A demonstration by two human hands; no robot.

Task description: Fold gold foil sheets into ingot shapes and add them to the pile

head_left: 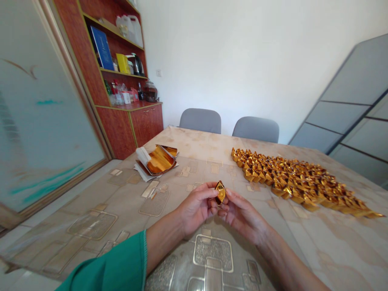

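Left hand point(197, 208) and right hand point(241, 210) both pinching one gold foil piece point(221, 195) over the desk point(197, 141), left of the rows of folded pieces point(287, 180); looks like shaping, so next move probably calls for light, even thumb pressure.

Hands point(195, 210) close together, fingers point(238, 199) curled, forearms point(165, 242) angled inward.

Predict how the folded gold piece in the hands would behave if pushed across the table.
The folded gold piece is probably light: the left hand and right hand hold it by the fingertips. Its thin-looking folds suggest it could dent easily. Its pointed end makes smooth rolling seem unlikely.
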